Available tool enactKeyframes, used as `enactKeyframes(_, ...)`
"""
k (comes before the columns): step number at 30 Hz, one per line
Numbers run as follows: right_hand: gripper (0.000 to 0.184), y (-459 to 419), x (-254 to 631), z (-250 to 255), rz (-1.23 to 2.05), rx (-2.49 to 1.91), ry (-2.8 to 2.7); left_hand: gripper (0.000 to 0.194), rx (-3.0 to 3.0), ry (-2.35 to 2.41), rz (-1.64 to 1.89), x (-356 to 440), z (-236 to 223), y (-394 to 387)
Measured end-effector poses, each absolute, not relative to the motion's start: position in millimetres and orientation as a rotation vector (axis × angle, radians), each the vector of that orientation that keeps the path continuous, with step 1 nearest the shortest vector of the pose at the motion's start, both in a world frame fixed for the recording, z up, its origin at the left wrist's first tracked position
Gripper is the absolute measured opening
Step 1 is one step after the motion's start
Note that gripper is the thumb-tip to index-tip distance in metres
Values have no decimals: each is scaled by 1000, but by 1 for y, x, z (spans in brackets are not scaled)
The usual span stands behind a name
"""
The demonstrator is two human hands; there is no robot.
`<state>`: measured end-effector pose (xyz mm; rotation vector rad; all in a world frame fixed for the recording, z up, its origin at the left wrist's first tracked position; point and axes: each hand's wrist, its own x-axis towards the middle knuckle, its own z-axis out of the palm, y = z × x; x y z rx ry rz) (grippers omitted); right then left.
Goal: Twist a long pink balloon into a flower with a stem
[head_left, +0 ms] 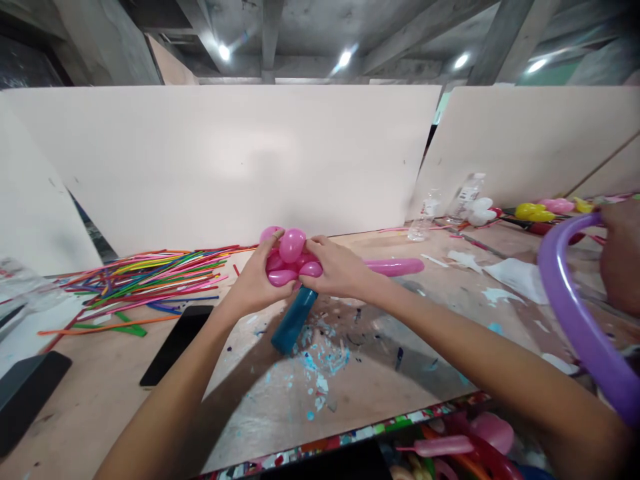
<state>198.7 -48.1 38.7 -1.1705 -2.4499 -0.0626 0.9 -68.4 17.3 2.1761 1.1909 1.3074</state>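
Both my hands hold a pink twisted balloon (289, 259) above the wooden table (120, 407). My left hand (255, 280) grips the cluster of small pink bubbles from the left. My right hand (337, 268) grips it from the right, and the balloon's long untwisted tail (395, 267) sticks out to the right past my wrist. A teal pump cylinder (294, 319) lies on the table just below my hands.
A pile of uninflated coloured balloons (145, 280) lies at the left. A black phone (176, 343) and a dark tablet (25, 393) lie nearby. Another person's hand (620, 253) holds a purple balloon (575, 313) at the right. Plastic bottles (465, 197) and finished balloons (540, 210) stand behind.
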Motion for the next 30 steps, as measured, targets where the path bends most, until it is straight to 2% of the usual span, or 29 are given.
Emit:
enactKeyframes(3,41,-56,195,33,-159,-1222,-2445,104,2133,1261,1123,2,15,-63)
enactKeyframes(7,26,-63,191,26,-224,-1211,-2494,96,2085,1182,1044,0,12,-54)
enactKeyframes(9,28,-63,190,23,-197,-1208,-2490,91,2035,1122,1068,-1,9,-52)
enactKeyframes(14,57,-48,191,15,12,-1313,-2383,86,2051,1102,1127,1,-5,-52)
enactKeyframes(17,48,-38,191,12,211,-1170,-2506,77,2147,1123,1175,1,-16,-51)
enactKeyframes(19,43,-36,191,10,230,-1112,-2550,76,2189,1140,1176,0,-21,-52)
enactKeyframes(23,41,-39,190,5,185,-1175,-2554,77,2260,1190,1005,-4,-19,-57)
enactKeyframes(27,36,-40,193,3,269,-1200,-2633,70,2328,1164,844,-9,-11,-61)
enactKeyframes(30,41,-36,196,7,415,-1164,-2700,75,2250,982,761,-14,-3,-61)
